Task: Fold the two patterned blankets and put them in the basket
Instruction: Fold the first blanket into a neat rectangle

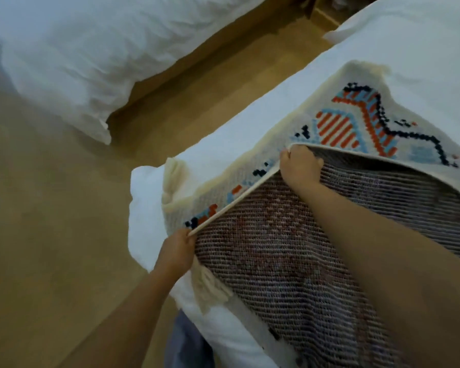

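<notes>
A cream patterned blanket (356,123) with orange, light-blue and navy shapes and corner tassels lies on a white bed (422,49). Its near part is turned over, showing the dull striped underside (290,261). My left hand (177,252) pinches the folded-over edge at its near-left corner. My right hand (300,166) grips the same edge farther along, fingers curled over it. Both hands hold that edge above the patterned layer below. Only one blanket is visible, and no basket is in view.
A second white bed (91,54) stands across a strip of tan floor (51,235). A white pillow or duvet edge (144,208) bulges at the near bed's corner. Blue-grey cloth (186,343) shows at the bottom beside the bed.
</notes>
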{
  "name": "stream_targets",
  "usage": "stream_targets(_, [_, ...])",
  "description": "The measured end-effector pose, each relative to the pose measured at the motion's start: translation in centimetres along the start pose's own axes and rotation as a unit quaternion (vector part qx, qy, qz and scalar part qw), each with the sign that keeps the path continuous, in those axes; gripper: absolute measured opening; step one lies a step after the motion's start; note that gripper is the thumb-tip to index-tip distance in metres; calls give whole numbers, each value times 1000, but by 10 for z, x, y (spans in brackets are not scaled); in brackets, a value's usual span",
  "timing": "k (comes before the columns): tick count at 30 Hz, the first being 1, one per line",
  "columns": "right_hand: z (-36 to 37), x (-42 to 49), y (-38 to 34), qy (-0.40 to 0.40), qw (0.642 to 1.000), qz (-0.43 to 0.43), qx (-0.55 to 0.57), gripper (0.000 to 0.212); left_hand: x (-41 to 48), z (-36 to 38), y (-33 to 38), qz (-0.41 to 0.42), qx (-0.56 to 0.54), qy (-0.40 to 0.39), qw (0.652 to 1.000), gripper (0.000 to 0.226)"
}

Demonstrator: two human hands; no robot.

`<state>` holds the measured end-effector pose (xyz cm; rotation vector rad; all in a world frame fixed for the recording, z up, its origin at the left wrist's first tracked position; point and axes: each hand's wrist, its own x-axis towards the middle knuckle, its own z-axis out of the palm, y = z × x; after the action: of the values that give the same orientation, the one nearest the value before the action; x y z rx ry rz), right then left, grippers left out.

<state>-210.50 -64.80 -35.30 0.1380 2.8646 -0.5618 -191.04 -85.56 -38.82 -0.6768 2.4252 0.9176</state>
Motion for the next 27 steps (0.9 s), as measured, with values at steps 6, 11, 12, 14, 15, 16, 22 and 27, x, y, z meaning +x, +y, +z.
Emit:
stream_targets(6, [41, 29, -47, -76, 997, 9, -30, 23, 57, -29, -21, 80, 65, 10, 995, 24])
stream_targets(11, [64, 17, -58, -110, 989, 2, -98, 28, 72, -47, -31, 193, 256, -21, 947, 20])
stream_targets(12, [67, 12, -59, -111, 987, -2, -112, 31, 75, -50, -33, 228, 286, -18, 931, 22])
stream_targets(14, [71, 1, -63, -122, 985, -18, -122, 37, 81, -56, -35, 261, 304, -49, 915, 31])
stream_targets(15, [74, -6, -66, -128, 983, -34, -130, 39, 83, -59, -35, 264, 309, -73, 911, 34])
stream_targets(16, [77, -12, -68, -132, 980, -51, -139, 39, 85, -61, -34, 261, 322, -97, 905, 36])
stream_targets(22, [93, -39, -77, -110, 987, -60, -96, 30, 97, -87, -52, 166, 330, -104, 923, 28])
stream_targets(27, [100, -56, -72, -120, 989, -65, -54, 44, 89, -82, -48, 199, 374, -50, 904, 26])
